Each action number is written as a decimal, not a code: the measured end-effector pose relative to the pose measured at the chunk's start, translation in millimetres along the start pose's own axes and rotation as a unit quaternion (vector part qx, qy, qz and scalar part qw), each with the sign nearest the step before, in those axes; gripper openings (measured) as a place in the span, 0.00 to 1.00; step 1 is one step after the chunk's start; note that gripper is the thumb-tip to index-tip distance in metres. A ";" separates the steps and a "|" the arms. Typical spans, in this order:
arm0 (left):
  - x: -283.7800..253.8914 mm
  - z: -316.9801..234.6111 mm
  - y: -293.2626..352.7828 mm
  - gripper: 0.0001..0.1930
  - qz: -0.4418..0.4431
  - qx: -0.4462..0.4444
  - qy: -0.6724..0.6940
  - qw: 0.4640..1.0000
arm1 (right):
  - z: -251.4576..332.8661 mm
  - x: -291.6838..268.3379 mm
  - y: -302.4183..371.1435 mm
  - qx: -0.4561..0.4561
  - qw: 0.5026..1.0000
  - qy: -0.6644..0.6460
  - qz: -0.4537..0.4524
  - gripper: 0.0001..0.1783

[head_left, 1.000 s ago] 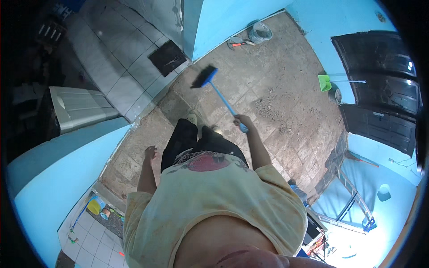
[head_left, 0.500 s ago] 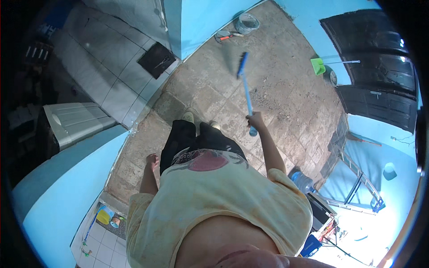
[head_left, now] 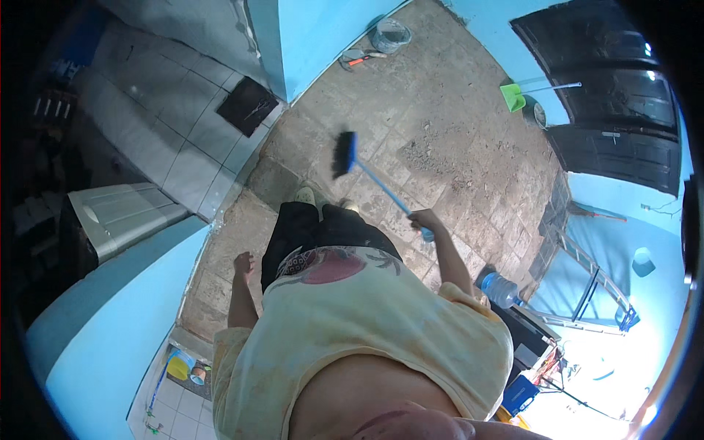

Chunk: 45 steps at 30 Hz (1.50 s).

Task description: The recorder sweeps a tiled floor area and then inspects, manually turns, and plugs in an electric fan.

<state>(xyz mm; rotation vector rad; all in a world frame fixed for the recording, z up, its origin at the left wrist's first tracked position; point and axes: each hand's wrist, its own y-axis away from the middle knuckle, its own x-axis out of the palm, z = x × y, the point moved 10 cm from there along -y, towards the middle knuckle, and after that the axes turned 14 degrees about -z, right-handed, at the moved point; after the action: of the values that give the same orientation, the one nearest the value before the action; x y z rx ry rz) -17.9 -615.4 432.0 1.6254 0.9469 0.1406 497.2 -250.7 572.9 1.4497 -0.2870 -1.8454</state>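
My right hand [head_left: 425, 221] is closed round the blue handle of a broom [head_left: 383, 186], near its end. The handle slants away to the far left, and the blue head with dark bristles is over the tiled floor just beyond my shoes [head_left: 306, 196]. Whether the bristles touch the floor I cannot tell. At my left side hangs my left hand [head_left: 244, 264], holding nothing, its fingers loosely bent and a little apart. Scattered dirt and small debris [head_left: 433, 147] lie on the floor to the right of the broom head.
A bucket [head_left: 391, 35] and a hammer-like tool with an orange handle [head_left: 361, 61] are by the far wall. A green dustpan [head_left: 512, 97] stands near dark doors [head_left: 620, 88]. To the right are a water jug [head_left: 501, 290] and a ladder [head_left: 587, 268]; a low blue wall [head_left: 125, 308] is left.
My right hand has swung the broom head left and nearer, from the far middle of the floor to just beyond my feet. My left hand stays at my side.
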 end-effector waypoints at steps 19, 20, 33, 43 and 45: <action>23.1 -37.5 -4.0 0.13 0.076 0.098 -0.197 0.972 | 82.8 -16.8 47.1 0.290 0.806 -0.513 -0.061 0.11; 22.2 -39.9 -6.6 0.13 0.079 0.108 -0.211 0.968 | 85.8 -9.1 48.7 0.298 0.778 -0.551 -0.052 0.11; -4.0 -58.1 -31.6 0.12 0.102 0.257 -0.371 0.887 | -69.1 -25.0 13.9 0.407 0.859 -0.229 -0.208 0.10; 20.9 -83.4 -47.0 0.12 0.126 0.355 -0.480 0.793 | -17.1 -29.5 54.1 0.333 0.849 -0.333 -0.240 0.17; 22.4 -77.1 -53.5 0.12 0.124 0.364 -0.484 0.786 | 39.9 -52.4 81.7 0.327 0.820 -0.386 -0.267 0.20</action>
<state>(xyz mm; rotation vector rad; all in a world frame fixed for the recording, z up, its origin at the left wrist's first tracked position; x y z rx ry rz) -72.8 -542.8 400.1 2.1313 -0.0743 -0.9262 499.0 -282.2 673.0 1.1518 -1.0925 -2.9652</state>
